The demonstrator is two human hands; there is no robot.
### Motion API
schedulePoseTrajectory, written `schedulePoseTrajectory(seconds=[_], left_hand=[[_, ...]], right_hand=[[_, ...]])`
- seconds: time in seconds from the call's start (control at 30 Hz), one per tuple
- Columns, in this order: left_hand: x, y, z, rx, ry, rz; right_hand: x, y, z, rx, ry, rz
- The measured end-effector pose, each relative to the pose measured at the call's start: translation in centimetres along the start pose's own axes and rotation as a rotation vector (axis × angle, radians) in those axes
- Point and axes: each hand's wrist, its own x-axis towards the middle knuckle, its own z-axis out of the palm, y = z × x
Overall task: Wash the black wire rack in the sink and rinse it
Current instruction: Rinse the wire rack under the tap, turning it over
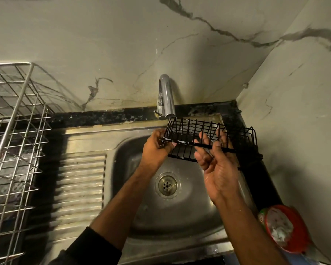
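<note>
We held the black wire rack [208,138] w/ left hand [157,148] pinching its left end; long axis ran left-right under the tap [166,96], right hand [216,161] fingers loose, touching the front rail.

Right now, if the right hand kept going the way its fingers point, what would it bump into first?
Probably the black wire rack. The right hand is open, its fingers pointing up and away, already touching or just short of the rack's front bar; depth is hard to judge.

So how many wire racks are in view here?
2. The black wire rack is held over the sink below the tap, left hand gripping its end, right hand at its front. A steel wire rack stands at far left.
</note>
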Motion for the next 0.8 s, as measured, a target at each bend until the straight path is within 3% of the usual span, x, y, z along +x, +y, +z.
schedulePoseTrajectory(seconds=[0.13,0.43,0.63,0.8], left_hand=[[-0.4,-0.2,-0.4,-0.033,0.029,0.028],[-0.1,-0.1,-0.8,0.147,0.118,0.007],[0.9,0.2,-0.5,0.134,0.157,0.003],[1.3,-0.3,-0.3,0.027,0.087,-0.029]], right_hand=[[0.1,0.5,0.7,0.056,-0.011,-0.023],[0.0,0.8,1.3,0.135,0.000,0.040],[-0.4,1.2,1.5,0.149,0.034,0.084],[-1.5,1.5,1.9,0.194,0.067,0.082]])
